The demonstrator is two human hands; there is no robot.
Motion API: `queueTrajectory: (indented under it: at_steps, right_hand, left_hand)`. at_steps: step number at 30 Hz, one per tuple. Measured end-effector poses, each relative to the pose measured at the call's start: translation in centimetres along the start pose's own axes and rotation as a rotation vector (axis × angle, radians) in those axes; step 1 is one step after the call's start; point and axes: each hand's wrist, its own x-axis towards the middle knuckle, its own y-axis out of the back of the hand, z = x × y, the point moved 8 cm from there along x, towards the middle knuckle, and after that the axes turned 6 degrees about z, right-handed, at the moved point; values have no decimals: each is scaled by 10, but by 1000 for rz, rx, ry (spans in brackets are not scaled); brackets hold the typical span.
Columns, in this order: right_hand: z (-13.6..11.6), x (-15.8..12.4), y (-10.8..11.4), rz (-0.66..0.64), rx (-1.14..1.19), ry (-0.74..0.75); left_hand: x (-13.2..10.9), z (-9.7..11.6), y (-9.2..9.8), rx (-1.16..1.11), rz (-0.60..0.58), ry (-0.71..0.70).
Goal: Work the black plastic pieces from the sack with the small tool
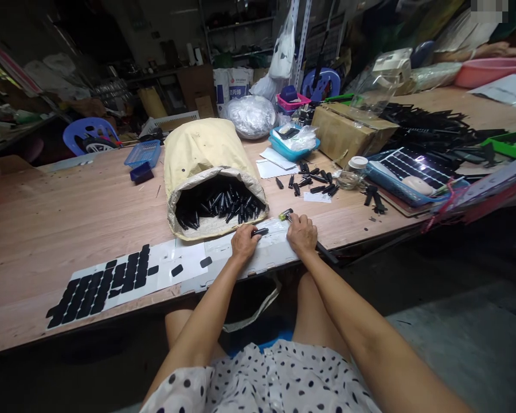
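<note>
My left hand (243,243) is closed on a small black tapered part (260,232), which it holds low over the white sheet at the table's front edge. In my right hand (302,234) is a small hammer (285,214) with a yellowish face, its black handle sticking out below the fist. The hammer head is a little above and right of the black part, apart from it. Just beyond both hands, an open cream sack (210,149) lies on its side, with many similar black parts (226,205) inside its mouth.
Left of my hands lies a white sheet (165,258) with rows of dark rounded stickers. Loose black parts (316,179) lie to the right, near a clear jar (350,174). A cardboard box (352,131) and blue trays stand behind. Another person's hand (494,50) is at far right.
</note>
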Motion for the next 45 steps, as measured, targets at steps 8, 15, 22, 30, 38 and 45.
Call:
queueTrajectory:
  at_steps: [8,15,22,30,38,45]
  right_hand:
    - [4,3,2,-70,60,-41]
    - [-3,-9,12,4,371,26]
    - [-29,-37,20,29,481,152]
    - [-42,-41,26,-12,540,167]
    - [-35,-31,19,-40,499,116]
    - [11,8,-1,-68,178,-43]
  left_hand:
    - [1,-8,-5,-54,32,-25]
    - [3,-9,-9,-74,22,-29]
    - [3,-9,-12,-73,30,-31]
    - [2,-7,-13,-79,20,-27]
    - [1,-2,-10,-91,13,-17]
    - [-3,2,-5,-40,4,3]
